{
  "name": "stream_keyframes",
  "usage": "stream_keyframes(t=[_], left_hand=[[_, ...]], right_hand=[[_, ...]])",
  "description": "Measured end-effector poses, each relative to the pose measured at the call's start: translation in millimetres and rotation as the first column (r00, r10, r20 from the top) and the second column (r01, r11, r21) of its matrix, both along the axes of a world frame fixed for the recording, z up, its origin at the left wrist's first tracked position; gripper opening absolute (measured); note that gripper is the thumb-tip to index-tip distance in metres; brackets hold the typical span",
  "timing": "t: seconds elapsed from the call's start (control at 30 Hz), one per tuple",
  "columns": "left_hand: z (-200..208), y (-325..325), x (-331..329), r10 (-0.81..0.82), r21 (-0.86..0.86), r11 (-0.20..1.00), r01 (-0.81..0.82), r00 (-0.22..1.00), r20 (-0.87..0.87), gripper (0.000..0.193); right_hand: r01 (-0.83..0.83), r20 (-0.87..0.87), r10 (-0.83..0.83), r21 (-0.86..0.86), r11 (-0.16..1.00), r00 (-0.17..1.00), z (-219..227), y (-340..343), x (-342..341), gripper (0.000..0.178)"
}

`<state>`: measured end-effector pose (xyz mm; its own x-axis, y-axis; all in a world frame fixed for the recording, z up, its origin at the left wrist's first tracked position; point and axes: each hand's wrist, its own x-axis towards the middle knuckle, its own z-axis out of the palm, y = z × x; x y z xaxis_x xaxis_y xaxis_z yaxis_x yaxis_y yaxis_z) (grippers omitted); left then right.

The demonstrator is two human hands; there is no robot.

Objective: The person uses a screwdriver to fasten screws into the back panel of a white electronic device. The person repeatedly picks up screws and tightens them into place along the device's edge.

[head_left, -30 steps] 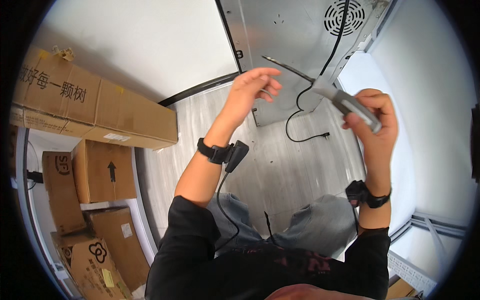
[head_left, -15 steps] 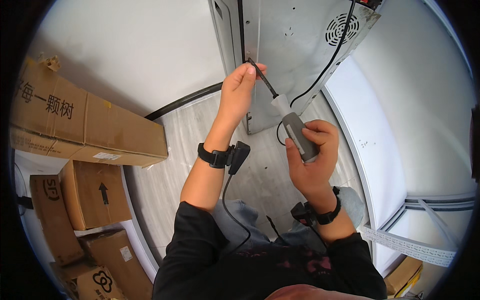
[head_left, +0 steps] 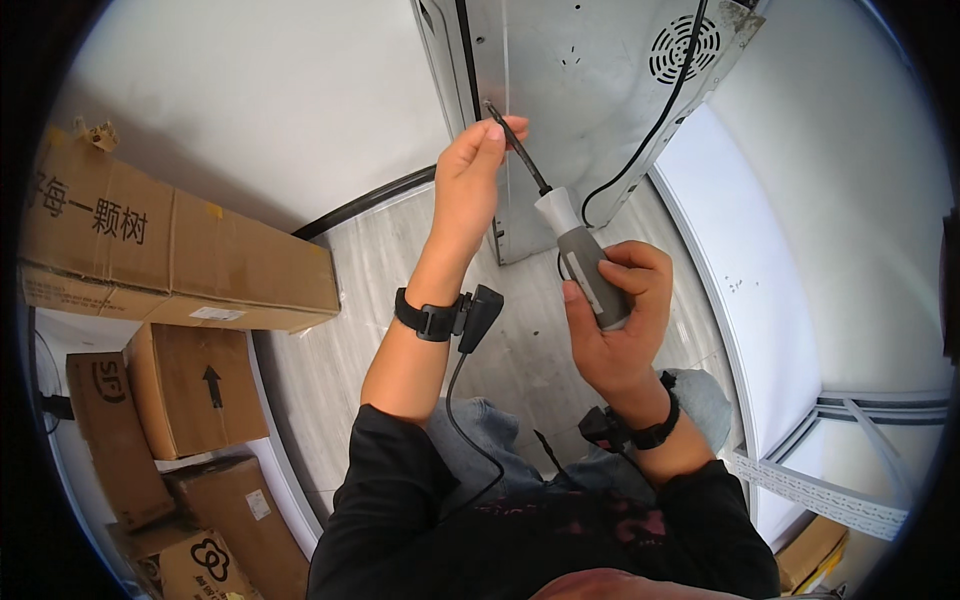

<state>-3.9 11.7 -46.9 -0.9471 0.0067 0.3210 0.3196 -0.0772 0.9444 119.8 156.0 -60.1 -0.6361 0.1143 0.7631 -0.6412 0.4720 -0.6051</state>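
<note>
A grey and white electric screwdriver [head_left: 588, 258] with a long dark shaft slants up and to the left. My right hand [head_left: 628, 335] is wrapped round the lower part of its grey handle. Further up, my left hand [head_left: 468, 190] pinches the shaft close to its tip between thumb and fingers. The tip meets the left side of a pale metal panel [head_left: 585, 120], at what looks like a screw or hole; whether it is seated there I cannot tell. Both wrists wear black straps with small devices.
A black cable [head_left: 655, 135] hangs across the panel, beside a round slotted vent [head_left: 685, 48]. Cardboard boxes [head_left: 240, 275] are stacked at the left. A white perforated metal frame [head_left: 820, 492] stands at the lower right. The floor [head_left: 345, 370] is pale wood-look.
The screwdriver and both hands have shifted slightly up and left. Its tip is now closer to the spot on the panel. Both hands keep their hold, and the view has moved a little.
</note>
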Motion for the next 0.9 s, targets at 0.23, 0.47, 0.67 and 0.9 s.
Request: stream_keyframes(t=[0.23, 0.47, 0.67, 0.9], left_hand=[[2.0, 2.0, -0.9, -0.005, 0.049, 0.999, 0.004, 1.000, 0.025, 0.033], [3.8, 1.3, 0.5, -0.001, 0.054, 0.999, -0.001, 0.999, 0.042, 0.032], [3.1, -0.1, -0.5, -0.002, 0.054, 0.999, 0.000, 0.999, 0.041, 0.032], [3.2, -0.1, -1.3, -0.007, 0.042, 0.999, 0.006, 0.999, 0.038, 0.033]], right_hand=[[-0.020, 0.033, 0.023, -0.091, 0.996, 0.999, 0.0, 2.2, -1.0, 0.034], [-0.024, 0.089, 0.037, -0.140, 0.990, 0.995, 4.1, -3.3, 1.1, 0.035], [-0.034, 0.102, 0.051, -0.165, 0.986, 0.993, 4.7, -6.6, 1.6, 0.034], [-0.035, 0.149, 0.068, -0.212, 0.977, 0.987, 4.9, -6.4, 3.3, 0.033]])
